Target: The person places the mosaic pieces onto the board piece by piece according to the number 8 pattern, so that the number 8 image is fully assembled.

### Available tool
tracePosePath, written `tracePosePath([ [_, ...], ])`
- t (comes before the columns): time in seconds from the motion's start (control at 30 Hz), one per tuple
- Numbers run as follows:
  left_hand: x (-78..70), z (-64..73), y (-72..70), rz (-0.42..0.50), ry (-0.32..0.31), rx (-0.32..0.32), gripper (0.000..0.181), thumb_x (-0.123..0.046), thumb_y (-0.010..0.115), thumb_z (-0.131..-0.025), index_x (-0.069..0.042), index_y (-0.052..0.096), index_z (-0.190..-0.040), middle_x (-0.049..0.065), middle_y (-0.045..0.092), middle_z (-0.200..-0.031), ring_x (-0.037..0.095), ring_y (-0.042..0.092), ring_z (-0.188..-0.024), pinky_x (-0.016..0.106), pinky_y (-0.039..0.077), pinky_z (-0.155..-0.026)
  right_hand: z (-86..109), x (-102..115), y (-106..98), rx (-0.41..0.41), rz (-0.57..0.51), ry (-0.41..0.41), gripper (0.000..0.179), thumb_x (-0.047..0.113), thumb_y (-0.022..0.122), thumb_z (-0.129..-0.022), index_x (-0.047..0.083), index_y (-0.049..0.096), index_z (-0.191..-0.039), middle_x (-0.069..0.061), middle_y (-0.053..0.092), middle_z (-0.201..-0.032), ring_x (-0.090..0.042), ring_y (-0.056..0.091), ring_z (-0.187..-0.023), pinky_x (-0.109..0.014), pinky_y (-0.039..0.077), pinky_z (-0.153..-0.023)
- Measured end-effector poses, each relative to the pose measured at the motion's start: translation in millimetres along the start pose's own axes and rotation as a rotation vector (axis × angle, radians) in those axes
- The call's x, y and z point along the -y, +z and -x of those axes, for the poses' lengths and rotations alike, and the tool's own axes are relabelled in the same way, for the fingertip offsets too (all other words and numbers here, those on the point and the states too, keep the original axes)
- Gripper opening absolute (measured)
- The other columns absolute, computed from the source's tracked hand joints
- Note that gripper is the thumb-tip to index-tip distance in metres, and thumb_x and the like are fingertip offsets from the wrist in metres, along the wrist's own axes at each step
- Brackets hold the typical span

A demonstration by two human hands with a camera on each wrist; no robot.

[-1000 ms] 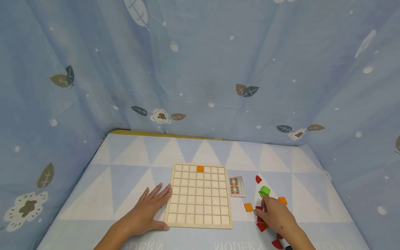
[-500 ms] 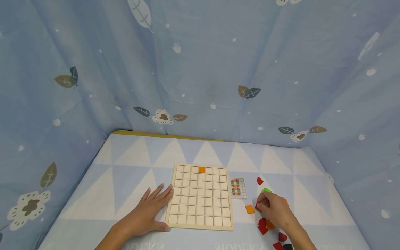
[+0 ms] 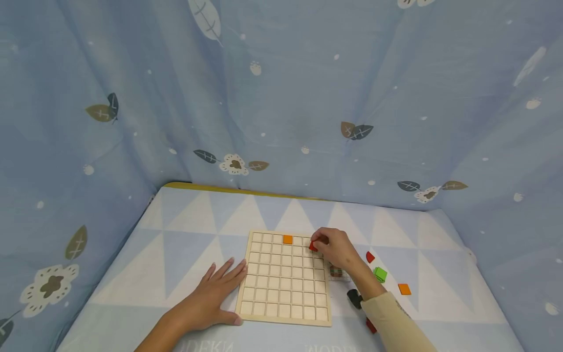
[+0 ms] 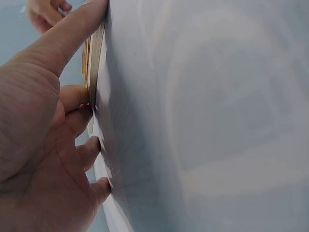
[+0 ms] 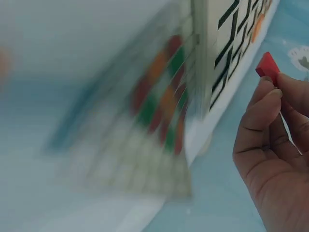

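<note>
A wooden grid board (image 3: 285, 296) lies on the table, with one orange square tile (image 3: 288, 239) in its far row. My left hand (image 3: 215, 296) rests flat with spread fingers along the board's left edge; in the left wrist view its thumb (image 4: 72, 36) lies against the wooden rim. Over the board's far right corner, my right hand (image 3: 336, 248) pinches a red piece (image 5: 268, 66) between thumb and fingertips. The right wrist view shows this piece held up near the grid, its lower part hidden by the fingers.
A pattern card (image 3: 338, 274) lies right of the board, partly under the right forearm. Beyond it are a red quarter-round piece (image 3: 370, 256), green tiles (image 3: 380, 274) and an orange tile (image 3: 404, 289). A dark object (image 3: 354, 298) sits at the right wrist; the sleeve hides other pieces.
My right hand has picked up a red piece from the scattered pieces and carried it left and away from me to the board's far right corner. The left hand stays at the board's edge.
</note>
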State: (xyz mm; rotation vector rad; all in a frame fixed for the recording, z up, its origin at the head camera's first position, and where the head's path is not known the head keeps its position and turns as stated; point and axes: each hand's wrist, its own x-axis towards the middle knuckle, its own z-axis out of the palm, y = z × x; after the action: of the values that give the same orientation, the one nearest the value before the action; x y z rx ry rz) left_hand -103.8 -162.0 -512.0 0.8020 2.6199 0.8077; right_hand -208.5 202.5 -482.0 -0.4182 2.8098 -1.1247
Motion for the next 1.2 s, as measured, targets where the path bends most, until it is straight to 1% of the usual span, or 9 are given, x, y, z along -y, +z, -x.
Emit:
tracePosePath([
  [0.17,-0.5,-1.2,0.7,-0.007,-0.007,0.001,0.112,-0.056,0.083,-0.080,-0.009,0.028,-0.166,0.002,0.014,-0.174,0.036,0.005,-0.160,0.068,-0.001,-0.122,-30.5,5,16,0.032,0.007,-0.034,0.008,0.007,0.069,-0.101,0.012,0.076,-0.101,0.006,0.071,-0.092,-0.012,0.064,-0.084,-0.034,0.056,-0.075],
  [0.3,-1.0,-2.2,1.5,-0.009,-0.006,-0.002,0.112,-0.056,0.084,-0.080,-0.009,0.029,-0.166,0.003,0.015,-0.174,0.036,0.005,-0.160,0.068,0.000,-0.122,-41.9,6,23,0.056,0.030,-0.059,0.009,0.007,0.069,-0.101,0.012,0.076,-0.099,0.005,0.071,-0.091,-0.013,0.064,-0.083,-0.036,0.057,-0.077],
  [0.47,-1.0,-2.8,2.0,-0.024,-0.003,-0.001,0.113,-0.056,0.084,-0.080,-0.008,0.028,-0.166,0.003,0.015,-0.174,0.036,0.006,-0.160,0.068,0.000,-0.122,-44.8,7,30,0.078,0.099,-0.077,0.011,0.007,0.068,-0.101,0.012,0.077,-0.098,0.003,0.071,-0.094,-0.015,0.065,-0.088,-0.037,0.057,-0.081],
  [0.63,-1.2,-2.6,0.8,-0.023,-0.009,-0.002,0.113,-0.056,0.084,-0.080,-0.009,0.028,-0.166,0.003,0.015,-0.174,0.036,0.006,-0.160,0.068,0.001,-0.122,-42.9,7,36,0.036,0.156,-0.115,0.010,0.003,0.070,-0.099,0.009,0.078,-0.098,-0.002,0.069,-0.096,-0.019,0.065,-0.089,-0.039,0.057,-0.081],
  [0.77,-1.5,-2.2,0.4,-0.013,-0.007,-0.002,0.113,-0.055,0.084,-0.080,-0.008,0.029,-0.166,0.004,0.016,-0.174,0.037,0.006,-0.160,0.068,0.001,-0.122,-38.6,9,36,0.021,0.173,-0.123,0.007,0.003,0.071,-0.098,0.006,0.077,-0.099,-0.003,0.066,-0.094,-0.018,0.063,-0.086,-0.037,0.057,-0.077],
  [0.83,-1.9,-2.5,0.5,-0.007,-0.004,-0.001,0.113,-0.055,0.084,-0.080,-0.008,0.029,-0.166,0.004,0.016,-0.174,0.037,0.006,-0.160,0.069,0.001,-0.122,-33.8,10,31,0.019,0.161,-0.111,0.007,0.004,0.072,-0.098,0.005,0.076,-0.104,-0.003,0.066,-0.096,-0.017,0.063,-0.087,-0.035,0.057,-0.077],
  [0.9,-2.3,-3.1,0.7,-0.006,-0.002,0.001,0.113,-0.055,0.084,-0.080,-0.007,0.029,-0.166,0.004,0.016,-0.174,0.037,0.006,-0.160,0.069,0.001,-0.122,-26.1,12,21,0.018,0.132,-0.094,0.011,0.006,0.071,-0.099,0.004,0.075,-0.109,-0.003,0.067,-0.100,-0.017,0.064,-0.089,-0.034,0.057,-0.076],
  [1.07,-3.5,-4.0,0.1,-0.007,-0.001,0.003,0.112,-0.055,0.084,-0.080,-0.007,0.029,-0.165,0.005,0.016,-0.174,0.038,0.006,-0.160,0.069,0.001,-0.122,7.2,10,-22,0.041,0.069,-0.063,0.018,0.009,0.068,-0.102,0.003,0.074,-0.118,-0.003,0.071,-0.108,-0.018,0.067,-0.093,-0.033,0.058,-0.074],
  [1.2,-4.1,-2.6,-1.3,0.002,-0.008,0.002,0.113,-0.054,0.085,-0.080,-0.006,0.028,-0.165,0.006,0.016,-0.174,0.039,0.006,-0.159,0.069,0.000,-0.121,39.7,-1,-53,0.092,0.118,-0.012,0.016,0.010,0.069,-0.101,0.005,0.076,-0.115,0.001,0.072,-0.105,-0.014,0.064,-0.089,-0.031,0.057,-0.072],
])
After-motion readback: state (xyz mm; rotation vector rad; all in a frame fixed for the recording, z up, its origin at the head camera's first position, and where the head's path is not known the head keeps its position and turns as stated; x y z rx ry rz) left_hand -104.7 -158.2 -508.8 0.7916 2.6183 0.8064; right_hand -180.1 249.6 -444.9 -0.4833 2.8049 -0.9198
